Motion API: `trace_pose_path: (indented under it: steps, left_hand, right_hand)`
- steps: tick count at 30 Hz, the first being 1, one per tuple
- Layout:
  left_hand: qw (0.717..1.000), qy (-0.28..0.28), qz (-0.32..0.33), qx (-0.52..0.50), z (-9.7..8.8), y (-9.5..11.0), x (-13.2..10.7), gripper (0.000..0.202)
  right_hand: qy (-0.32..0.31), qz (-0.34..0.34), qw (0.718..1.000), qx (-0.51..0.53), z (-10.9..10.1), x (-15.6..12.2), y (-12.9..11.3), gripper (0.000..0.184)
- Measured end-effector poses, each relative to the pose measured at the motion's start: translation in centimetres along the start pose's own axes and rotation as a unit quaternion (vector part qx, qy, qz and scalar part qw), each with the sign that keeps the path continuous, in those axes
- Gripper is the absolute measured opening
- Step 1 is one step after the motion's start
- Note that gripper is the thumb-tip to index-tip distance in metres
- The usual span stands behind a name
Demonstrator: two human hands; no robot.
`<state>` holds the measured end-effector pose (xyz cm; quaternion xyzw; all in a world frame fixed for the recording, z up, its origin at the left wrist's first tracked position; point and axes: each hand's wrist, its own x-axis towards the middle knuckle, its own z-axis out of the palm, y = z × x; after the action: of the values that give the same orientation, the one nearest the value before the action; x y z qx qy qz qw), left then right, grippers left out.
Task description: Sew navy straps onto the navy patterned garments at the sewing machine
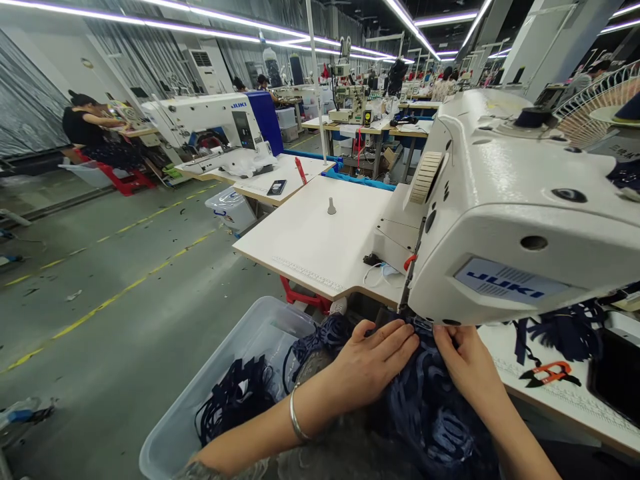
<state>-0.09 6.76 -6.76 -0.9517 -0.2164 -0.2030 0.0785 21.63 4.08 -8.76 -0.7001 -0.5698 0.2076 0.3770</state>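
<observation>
Dark navy fabric (430, 400) with ribbon-like strips lies bunched over my lap and runs up under the head of a white JUKI sewing machine (515, 240). My left hand (373, 357), a silver bangle on its wrist, rests on the fabric left of the needle area with fingers stretched out flat. On the other side my right hand (463, 357) pinches the fabric's upper edge close under the machine head. The machine head hides the needle and part of the right fingertips.
A clear plastic bin (170, 407) with navy strips stands at my left. Orange thread snips (550, 373) and a dark phone-like object (617, 373) lie on the right tabletop. Ahead, the white table (310, 233) carries a small grey piece (331, 206). Another JUKI machine (215, 123) stands beyond.
</observation>
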Motion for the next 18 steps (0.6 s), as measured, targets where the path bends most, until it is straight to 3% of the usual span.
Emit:
trace_pose_path:
  steps: [18]
  left_hand:
    - [1.000, 0.011, -0.002, 0.029, 0.60, 0.22, -0.39, 0.043]
  right_hand:
    - [0.003, 0.009, 1.000, 0.026, 0.22, -0.03, 0.02, 0.025]
